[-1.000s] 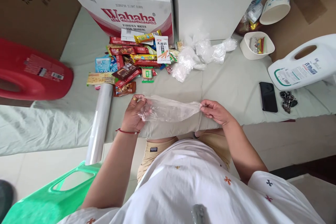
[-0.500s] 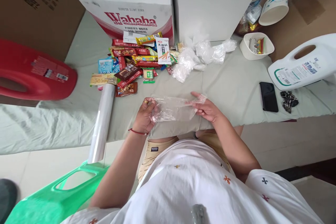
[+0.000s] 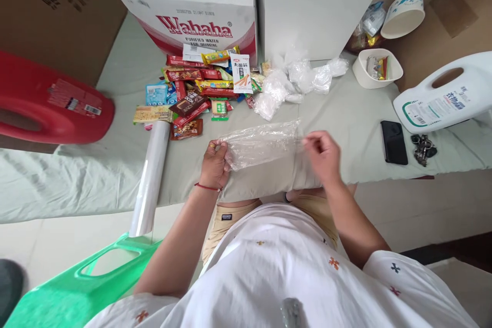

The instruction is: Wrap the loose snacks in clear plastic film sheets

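A clear plastic bag (image 3: 263, 146) stretches flat between my hands over the front part of the cloth-covered table. My left hand (image 3: 215, 164) is closed, gripping the bag's left end between thumb and fingers. My right hand (image 3: 323, 158) is slightly blurred, with its fingertips pinched together at the bag's right end. Beyond the bag lies a pile of wrapped snacks (image 3: 188, 105), and beside it several crumpled clear plastic bags (image 3: 271, 95). To the left, a roll of clear plastic (image 3: 149, 179) rests across the table edge.
A red jug (image 3: 77, 107) stands left; a white detergent bottle (image 3: 449, 92), black phone (image 3: 394, 142) and keys (image 3: 424, 148) lie right. A white bowl (image 3: 378, 83) holds small packets. Boxes (image 3: 192, 20) line the back. A green plastic stool (image 3: 77, 282) is below left.
My right hand has moved right and its fingers, spread before, have come together at the bag's end. The bag is drawn out longer. My left hand keeps its grip.
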{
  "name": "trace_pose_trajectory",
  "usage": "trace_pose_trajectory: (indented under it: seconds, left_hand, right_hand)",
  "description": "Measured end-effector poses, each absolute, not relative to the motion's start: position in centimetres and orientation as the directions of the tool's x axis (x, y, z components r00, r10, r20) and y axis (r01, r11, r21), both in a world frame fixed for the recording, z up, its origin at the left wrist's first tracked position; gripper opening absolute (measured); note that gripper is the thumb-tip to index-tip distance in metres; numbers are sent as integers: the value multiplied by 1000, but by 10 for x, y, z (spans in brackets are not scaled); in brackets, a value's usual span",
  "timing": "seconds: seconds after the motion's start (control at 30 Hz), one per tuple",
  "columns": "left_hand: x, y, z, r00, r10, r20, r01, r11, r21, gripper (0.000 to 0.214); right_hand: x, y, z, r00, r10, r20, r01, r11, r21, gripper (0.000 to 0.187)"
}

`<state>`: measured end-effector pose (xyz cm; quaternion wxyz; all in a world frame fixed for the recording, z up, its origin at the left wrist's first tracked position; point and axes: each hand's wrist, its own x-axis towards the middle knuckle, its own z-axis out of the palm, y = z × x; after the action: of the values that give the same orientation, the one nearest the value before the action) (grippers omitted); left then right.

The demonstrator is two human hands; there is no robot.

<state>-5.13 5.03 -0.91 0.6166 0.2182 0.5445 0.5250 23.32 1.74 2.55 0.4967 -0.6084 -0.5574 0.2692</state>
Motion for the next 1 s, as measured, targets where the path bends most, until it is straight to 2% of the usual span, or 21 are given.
trace_pose_trajectory:
  seconds: [0.03, 0.1, 0.17, 0.2, 0.27, 0.37, 0.43, 0.53, 0.67, 0.77, 0.87, 0.93, 1.0]
  left_hand:
    - [-46, 51, -8, -156, 882, -444, -410, 351, 842, 41]
    - [-37, 51, -4, -166, 881, -444, -412, 347, 843, 37]
    - [-29, 49, 0, -174, 880, -443, -416, 342, 843, 35]
    - [-27, 48, 1, -173, 881, -440, -420, 338, 842, 35]
    - [-23, 46, 4, -160, 891, -425, -430, 324, 842, 35]
    - [-22, 44, 4, -122, 909, -399, -441, 311, 842, 36]
    - [-22, 43, 2, -111, 913, -393, -438, 310, 844, 38]
    - [-21, 43, 0, -81, 914, -397, -435, 326, 839, 43]
    - [-24, 39, 3, 46, 916, -398, -424, 378, 823, 51]
    - [-33, 33, 11, 238, 897, -373, -362, 438, 823, 60]
    - [-47, 26, 18, 421, 841, -339, -255, 468, 846, 69]
    - [-55, 22, 21, 480, 810, -336, -186, 468, 864, 69]
    - [-57, 18, 23, 467, 819, -335, -139, 442, 886, 65]
  right_hand:
    - [213, 11, 26, 36, 961, 274, 444, 230, -866, 10]
    - [176, 1, 23, -284, 896, 340, 485, 441, -756, 14]
    - [148, -1, 16, -418, 840, 346, 537, 535, -652, 23]
    - [140, 1, 13, -432, 836, 339, 563, 544, -622, 20]
    - [134, 8, 9, -420, 844, 333, 566, 530, -631, 13]
    - [141, 19, 10, -406, 853, 328, 391, 486, -781, 14]
    - [148, 23, 13, -408, 873, 266, 253, 388, -886, 11]
    - [157, 23, 17, -351, 928, 125, 165, 192, -967, 13]
    - [167, 28, 20, -214, 975, 56, 98, 78, -992, 19]
    - [178, 36, 25, -95, 992, 79, 72, 86, -994, 24]
    - [188, 45, 32, -1, 1000, 30, -25, 30, -999, 31]
    - [193, 48, 37, 49, 998, -24, -79, -21, -997, 35]
    - [193, 46, 42, 87, 995, -57, -83, -50, -995, 39]
